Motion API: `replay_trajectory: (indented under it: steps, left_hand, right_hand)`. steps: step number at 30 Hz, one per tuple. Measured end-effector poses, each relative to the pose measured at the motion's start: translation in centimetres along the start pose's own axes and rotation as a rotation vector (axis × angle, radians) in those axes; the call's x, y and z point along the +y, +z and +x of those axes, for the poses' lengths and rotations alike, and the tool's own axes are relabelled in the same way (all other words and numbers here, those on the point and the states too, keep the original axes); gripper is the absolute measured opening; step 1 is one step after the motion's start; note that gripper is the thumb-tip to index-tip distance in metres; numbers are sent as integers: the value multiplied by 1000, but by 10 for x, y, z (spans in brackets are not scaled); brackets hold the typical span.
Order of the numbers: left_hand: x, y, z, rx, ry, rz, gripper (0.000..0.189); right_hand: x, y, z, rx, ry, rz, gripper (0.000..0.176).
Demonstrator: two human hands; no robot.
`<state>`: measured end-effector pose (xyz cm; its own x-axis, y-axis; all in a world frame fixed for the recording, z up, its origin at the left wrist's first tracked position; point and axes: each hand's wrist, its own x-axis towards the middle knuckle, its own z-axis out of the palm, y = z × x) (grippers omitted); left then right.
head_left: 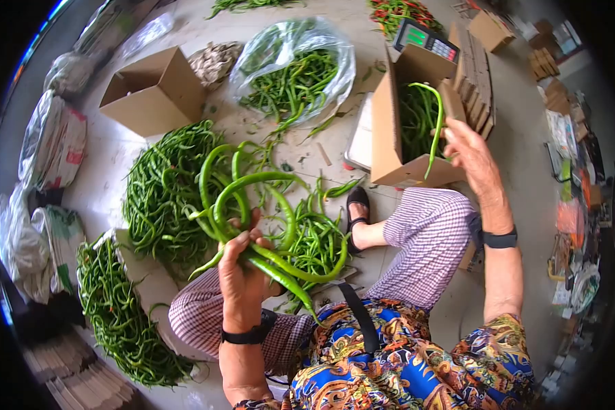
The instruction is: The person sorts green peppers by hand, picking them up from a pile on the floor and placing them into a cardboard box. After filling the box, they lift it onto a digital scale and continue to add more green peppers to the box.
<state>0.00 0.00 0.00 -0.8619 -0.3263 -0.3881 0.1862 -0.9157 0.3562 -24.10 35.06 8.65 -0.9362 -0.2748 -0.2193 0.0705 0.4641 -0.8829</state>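
Observation:
My left hand [241, 256] is closed around a bunch of long, curly green chili peppers [256, 179], held up over the floor piles. One single long green chili pepper [438, 116] is pinched in my right hand [470, 152], at the near side of an open cardboard box [384, 130]. More green chilies [416, 113] lie inside that box. Beneath my left hand a loose pile of green chilies [314, 242] spreads on the floor, and a larger heap [160, 191] sits to its left.
A digital scale display [425, 39] stands behind the box, beside stacked flat cardboard [472, 82]. A clear plastic bag of chilies [295, 78] and an open box [154, 96] stand farther back. At left is a container full of chilies [119, 314]. Red and green chilies [396, 15] lie at the top.

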Motion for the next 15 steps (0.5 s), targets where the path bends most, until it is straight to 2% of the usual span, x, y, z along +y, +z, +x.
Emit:
replay_trajectory:
  steps: [1,2,3,5,7,8,11,13,15]
  left_hand:
    - [-5,7,-2,12,-10,-9,36]
    - [-9,13,-4,29,-31,-31,36]
    - [2,4,2,8,-54,-46,35]
    - [-1,6,0,-17,-99,-49,35]
    - [-2,7,-1,-24,-125,-24,36]
    - [-2,7,-1,-36,-150,0,36]
    - [-9,9,-2,-48,-207,19,38]
    - [-11,4,-1,-75,-217,-2,35]
    - [-14,4,-3,-101,-256,47,35]
  right_hand:
    - [0,-2,5,159,-45,-160,53]
    - [-1,-2,5,247,-124,-141,43]
    - [-11,21,3,243,-134,-148,43]
    - [-32,44,-11,-8,-174,-162,39]
    - [-49,82,-27,-139,-138,-93,25]
    - [-59,104,-34,-180,-204,-25,18]
    - [-62,151,-35,-208,-646,-253,17]
    - [-69,178,-36,-241,-698,-289,20]
    - [-58,202,-26,-172,-928,-467,22]
